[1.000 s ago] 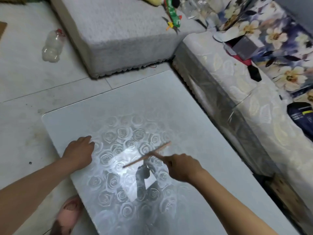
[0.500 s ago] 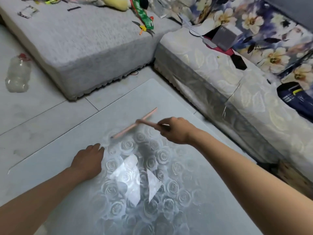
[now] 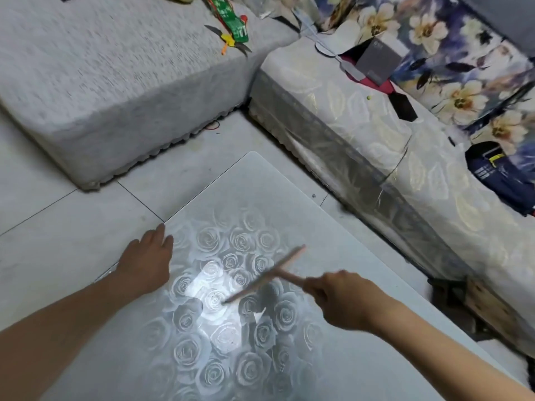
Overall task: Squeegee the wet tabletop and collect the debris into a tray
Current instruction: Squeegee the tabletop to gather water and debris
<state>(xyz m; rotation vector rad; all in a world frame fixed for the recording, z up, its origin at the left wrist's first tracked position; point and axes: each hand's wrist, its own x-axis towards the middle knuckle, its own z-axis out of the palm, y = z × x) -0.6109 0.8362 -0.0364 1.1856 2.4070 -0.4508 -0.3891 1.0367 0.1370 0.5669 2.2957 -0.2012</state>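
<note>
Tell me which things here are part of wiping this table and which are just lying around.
In use: pink T-shaped squeegee, gripped by the right hand; glossy rose-patterned tabletop; left hand resting on it.
Lying about: small grey box on the sofa; green packet on the grey cushion; dark blue bag.

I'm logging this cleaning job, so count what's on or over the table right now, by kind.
Hands: 2, the left hand resting on the tabletop, the right hand gripping the squeegee
Squeegees: 1
Total: 3
</note>
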